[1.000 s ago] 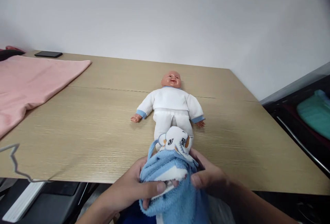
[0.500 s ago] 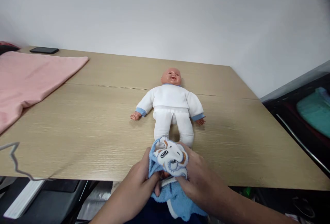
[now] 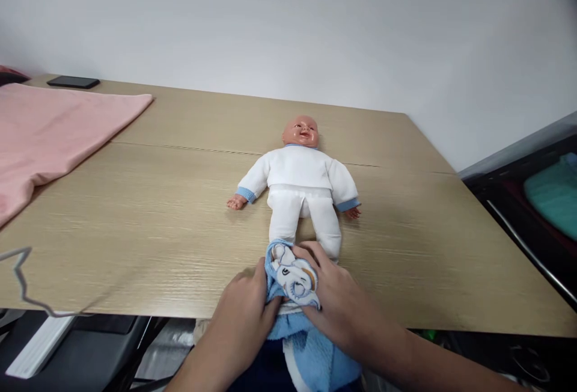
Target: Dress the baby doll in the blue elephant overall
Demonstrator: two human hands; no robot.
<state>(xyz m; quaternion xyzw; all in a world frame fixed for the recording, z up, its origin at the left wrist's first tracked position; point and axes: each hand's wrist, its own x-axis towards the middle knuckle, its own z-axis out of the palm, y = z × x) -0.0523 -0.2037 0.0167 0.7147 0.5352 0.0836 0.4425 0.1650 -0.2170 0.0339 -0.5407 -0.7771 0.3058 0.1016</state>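
Pink cloth (image 3: 67,130) covers the left end of the wooden table (image 3: 171,248), its pointed corner directed toward the far edge. A flat black device (image 3: 73,82) lies behind it, near the far left corner. A thin grey wire (image 3: 22,284) projects at the near edge, left side; below that edge, a white bar (image 3: 40,347) rests on a dark object. Next, at the middle of the near edge, the person's left hand (image 3: 243,308) is closed around the left side of a blue terry cloth (image 3: 322,359). The cloth carries an embroidered animal face (image 3: 294,278), and its lower part hangs below the near edge. Beyond it, a doll (image 3: 301,172) in white clothes lies face up at mid-table, arms spread, head toward the far edge; whether the cloth touches its legs cannot be told from where I stand. The right hand (image 3: 331,296) grips the right side of the cloth, thumb at the face's lower border. Past the right edge, teal material (image 3: 552,196) sits in a dark holder.
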